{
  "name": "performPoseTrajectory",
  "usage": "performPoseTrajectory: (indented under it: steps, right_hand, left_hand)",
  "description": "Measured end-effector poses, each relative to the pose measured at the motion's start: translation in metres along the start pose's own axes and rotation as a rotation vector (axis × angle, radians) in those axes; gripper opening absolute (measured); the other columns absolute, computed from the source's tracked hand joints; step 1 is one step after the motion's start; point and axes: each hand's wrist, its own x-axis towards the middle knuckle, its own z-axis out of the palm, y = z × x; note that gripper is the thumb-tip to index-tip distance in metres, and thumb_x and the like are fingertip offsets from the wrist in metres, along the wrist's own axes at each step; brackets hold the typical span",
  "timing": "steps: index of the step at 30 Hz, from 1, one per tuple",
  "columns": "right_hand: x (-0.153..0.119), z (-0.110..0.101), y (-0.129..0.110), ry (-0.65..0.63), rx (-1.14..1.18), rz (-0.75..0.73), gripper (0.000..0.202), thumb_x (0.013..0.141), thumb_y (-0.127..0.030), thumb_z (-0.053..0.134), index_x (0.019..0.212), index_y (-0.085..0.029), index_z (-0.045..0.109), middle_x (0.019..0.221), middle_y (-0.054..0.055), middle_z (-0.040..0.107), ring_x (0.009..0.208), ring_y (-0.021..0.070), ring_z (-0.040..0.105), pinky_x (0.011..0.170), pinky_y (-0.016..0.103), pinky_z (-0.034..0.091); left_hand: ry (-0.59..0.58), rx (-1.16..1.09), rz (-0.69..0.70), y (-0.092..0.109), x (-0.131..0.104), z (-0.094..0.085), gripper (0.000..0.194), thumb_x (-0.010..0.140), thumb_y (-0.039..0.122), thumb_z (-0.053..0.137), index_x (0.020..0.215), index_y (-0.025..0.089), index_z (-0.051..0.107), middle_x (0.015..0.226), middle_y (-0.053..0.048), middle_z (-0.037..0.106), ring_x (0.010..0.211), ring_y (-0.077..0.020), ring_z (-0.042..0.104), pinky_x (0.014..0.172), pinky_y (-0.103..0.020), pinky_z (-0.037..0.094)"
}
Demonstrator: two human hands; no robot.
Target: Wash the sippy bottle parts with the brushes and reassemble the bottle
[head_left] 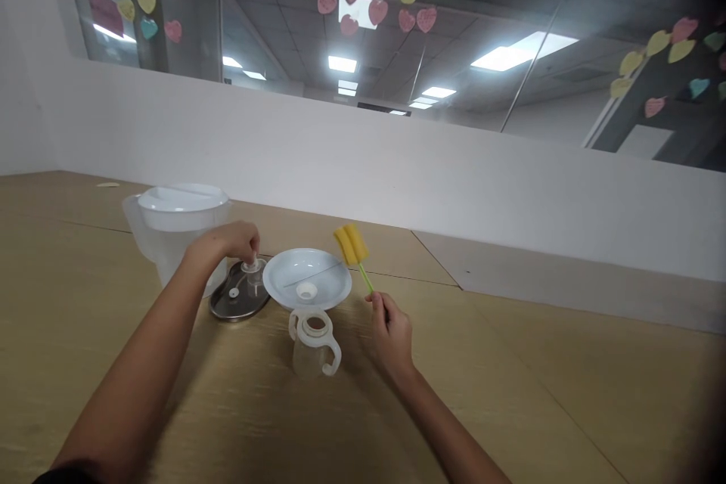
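Yellow sponge brush (352, 245) above right hand (391, 333) fingers.

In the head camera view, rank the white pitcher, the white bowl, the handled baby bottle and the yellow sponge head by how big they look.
1. white pitcher
2. white bowl
3. handled baby bottle, though it sits nearer the camera
4. yellow sponge head

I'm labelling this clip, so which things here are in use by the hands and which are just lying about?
In use:
left hand gripping the clear knob of the pot lid
right hand holding the sponge brush

Lying about:
white pitcher
white bowl
handled bottle
wooden table
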Motion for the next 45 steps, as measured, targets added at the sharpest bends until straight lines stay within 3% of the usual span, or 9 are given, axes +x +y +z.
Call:
performPoseTrajectory:
  steps: [6, 14, 19, 24, 27, 31, 35, 39, 45]
  right_hand:
    - [0.003, 0.001, 0.003, 0.012, 0.148, 0.096, 0.042, 0.088, -0.045, 0.036, 0.075, -0.014, 0.060, 0.052, -0.003, 0.044, 0.047, 0.0099, 0.038, 0.045, 0.021, 0.030]
    - [0.005, -0.001, 0.003, 0.013, 0.164, 0.129, 0.043, 0.087, -0.047, 0.037, 0.073, -0.014, 0.060, 0.050, -0.003, 0.042, 0.048, 0.0109, 0.039, 0.045, 0.021, 0.030]
    - [0.005, -0.001, 0.002, 0.006, 0.180, 0.148, 0.043, 0.086, -0.048, 0.037, 0.072, -0.014, 0.059, 0.050, -0.004, 0.040, 0.048, 0.0109, 0.038, 0.046, 0.021, 0.030]
    - [0.005, 0.000, 0.001, -0.006, 0.180, 0.155, 0.044, 0.086, -0.049, 0.037, 0.073, -0.014, 0.060, 0.051, -0.003, 0.040, 0.049, 0.0109, 0.038, 0.048, 0.021, 0.030]
    - [0.005, 0.000, 0.002, -0.019, 0.178, 0.148, 0.044, 0.086, -0.048, 0.037, 0.075, -0.013, 0.062, 0.050, -0.004, 0.038, 0.049, 0.0112, 0.038, 0.047, 0.021, 0.030]
    - [0.005, -0.001, 0.003, -0.037, 0.177, 0.138, 0.044, 0.086, -0.047, 0.037, 0.080, -0.013, 0.063, 0.050, -0.004, 0.039, 0.049, 0.0114, 0.038, 0.047, 0.021, 0.029]
    - [0.005, -0.001, 0.003, -0.050, 0.168, 0.134, 0.044, 0.086, -0.048, 0.037, 0.080, -0.012, 0.064, 0.049, -0.004, 0.039, 0.049, 0.0116, 0.039, 0.047, 0.021, 0.030]
    - [0.005, 0.001, 0.005, -0.063, 0.163, 0.138, 0.045, 0.086, -0.050, 0.037, 0.075, -0.013, 0.061, 0.052, -0.003, 0.043, 0.049, 0.0111, 0.039, 0.048, 0.021, 0.030]
    - [0.004, 0.002, 0.007, -0.074, 0.157, 0.135, 0.043, 0.086, -0.048, 0.037, 0.075, -0.014, 0.060, 0.053, -0.003, 0.044, 0.049, 0.0109, 0.038, 0.047, 0.021, 0.030]
  left_hand:
    - [-0.198, -0.035, -0.112, -0.001, 0.010, 0.019, 0.011, 0.046, 0.014, 0.069, 0.056, 0.016, 0.066, 0.058, -0.004, 0.067, 0.063, -0.0206, 0.063, 0.058, -0.026, 0.048]
    - [-0.374, -0.067, -0.158, 0.020, 0.014, 0.048, 0.015, 0.044, 0.006, 0.072, 0.049, 0.014, 0.061, 0.053, -0.004, 0.066, 0.055, -0.0196, 0.063, 0.054, -0.027, 0.051]
    - [-0.241, 0.091, -0.152, 0.033, 0.003, 0.026, 0.019, 0.043, 0.009, 0.074, 0.059, 0.013, 0.066, 0.070, -0.011, 0.070, 0.070, -0.0285, 0.065, 0.062, -0.034, 0.051]
    - [-0.004, 0.154, 0.042, 0.062, -0.002, 0.018, 0.031, 0.070, 0.023, 0.058, 0.100, 0.020, 0.066, 0.107, -0.010, 0.066, 0.095, -0.0240, 0.061, 0.078, -0.032, 0.046]
    - [-0.051, 0.146, 0.160, 0.083, 0.005, 0.040, 0.023, 0.071, 0.030, 0.058, 0.088, 0.021, 0.070, 0.094, -0.008, 0.070, 0.084, -0.0218, 0.064, 0.071, -0.028, 0.047]
    - [-0.097, 0.164, 0.219, 0.096, 0.014, 0.066, 0.024, 0.058, 0.030, 0.071, 0.077, 0.015, 0.073, 0.090, -0.014, 0.070, 0.082, -0.0278, 0.063, 0.067, -0.031, 0.047]
    - [-0.049, 0.155, 0.240, 0.091, 0.013, 0.059, 0.016, 0.060, 0.018, 0.066, 0.075, 0.015, 0.073, 0.091, -0.013, 0.069, 0.086, -0.0263, 0.062, 0.068, -0.030, 0.046]
    - [-0.047, 0.118, 0.235, 0.086, 0.010, 0.049, 0.017, 0.065, 0.023, 0.062, 0.079, 0.019, 0.072, 0.082, -0.006, 0.071, 0.074, -0.0203, 0.063, 0.060, -0.025, 0.044]
    - [-0.108, 0.086, 0.232, 0.090, 0.015, 0.069, 0.012, 0.051, 0.018, 0.071, 0.063, 0.016, 0.070, 0.074, -0.009, 0.069, 0.069, -0.0229, 0.062, 0.059, -0.027, 0.044]
